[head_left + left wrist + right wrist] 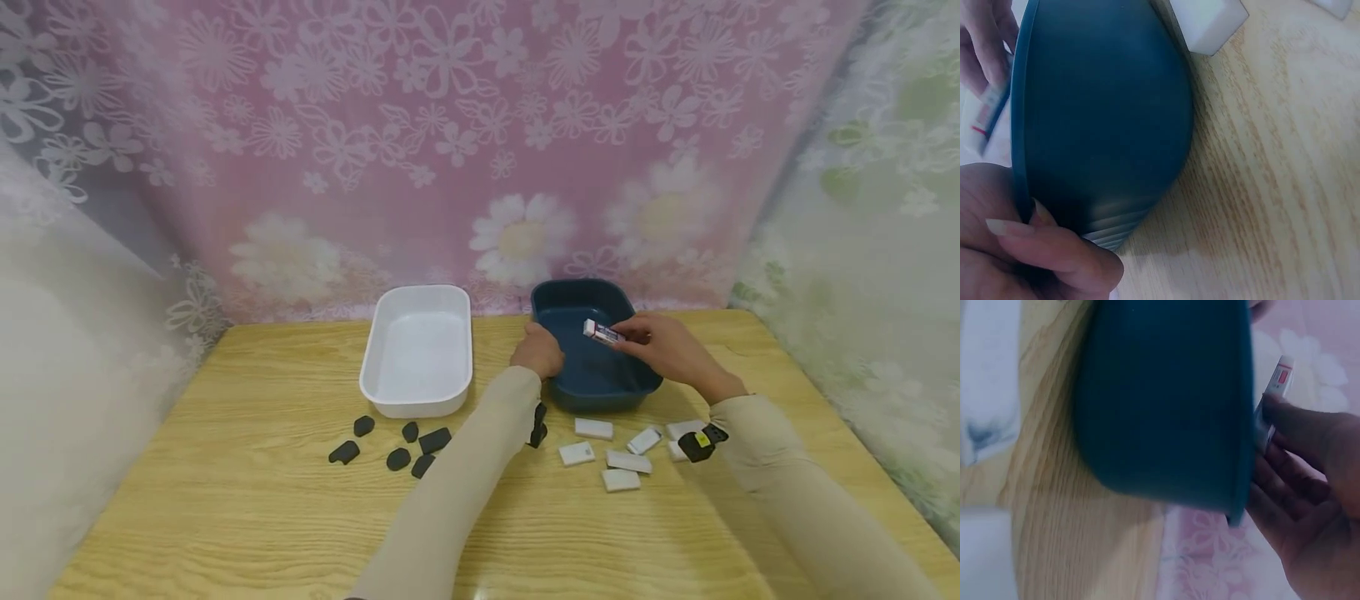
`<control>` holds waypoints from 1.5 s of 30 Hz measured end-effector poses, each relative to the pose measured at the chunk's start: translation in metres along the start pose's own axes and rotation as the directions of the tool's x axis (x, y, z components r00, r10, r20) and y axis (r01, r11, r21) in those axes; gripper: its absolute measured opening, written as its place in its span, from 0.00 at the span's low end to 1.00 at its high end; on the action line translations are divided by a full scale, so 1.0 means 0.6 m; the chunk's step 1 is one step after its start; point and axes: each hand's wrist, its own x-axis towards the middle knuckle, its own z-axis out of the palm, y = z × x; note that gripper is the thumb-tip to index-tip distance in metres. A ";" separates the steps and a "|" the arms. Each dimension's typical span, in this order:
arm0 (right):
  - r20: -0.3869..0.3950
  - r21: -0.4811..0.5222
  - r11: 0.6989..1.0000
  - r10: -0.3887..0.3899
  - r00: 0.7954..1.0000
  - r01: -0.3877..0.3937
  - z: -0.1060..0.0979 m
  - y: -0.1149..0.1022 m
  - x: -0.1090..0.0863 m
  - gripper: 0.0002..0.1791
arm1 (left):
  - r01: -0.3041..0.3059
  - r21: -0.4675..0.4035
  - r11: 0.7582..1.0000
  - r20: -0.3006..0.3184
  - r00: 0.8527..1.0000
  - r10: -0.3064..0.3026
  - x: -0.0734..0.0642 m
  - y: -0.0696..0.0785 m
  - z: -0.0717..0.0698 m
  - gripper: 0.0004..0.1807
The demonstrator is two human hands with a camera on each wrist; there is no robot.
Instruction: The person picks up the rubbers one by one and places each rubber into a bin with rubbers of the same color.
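Observation:
My right hand [671, 346] pinches a white eraser [597, 331] in a printed sleeve, above the dark blue basin [600, 402]. In the right wrist view the eraser [1283, 375] sticks out past the thumb, beside the basin's rim [1246, 425]. My left hand [537, 352] grips the basin's left rim; the left wrist view shows its thumb [1054, 247] against the outer wall. Several white erasers or blocks [593, 428] lie on the table in front of the basin, some partly hidden by my right wrist.
A white basin [417, 408] stands left of the blue one on the wooden table [285, 517]. Several small black pieces [398, 458] of differing shapes lie before it, close to my left sleeve [465, 475]. Behind the table hangs a pink flowered cloth [420, 183].

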 end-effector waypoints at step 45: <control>0.228 -0.082 0.997 0.028 0.973 -0.010 0.059 -0.018 0.046 0.15 | 0.042 -0.009 0.999 0.021 0.999 -0.042 0.009 0.006 0.001 0.33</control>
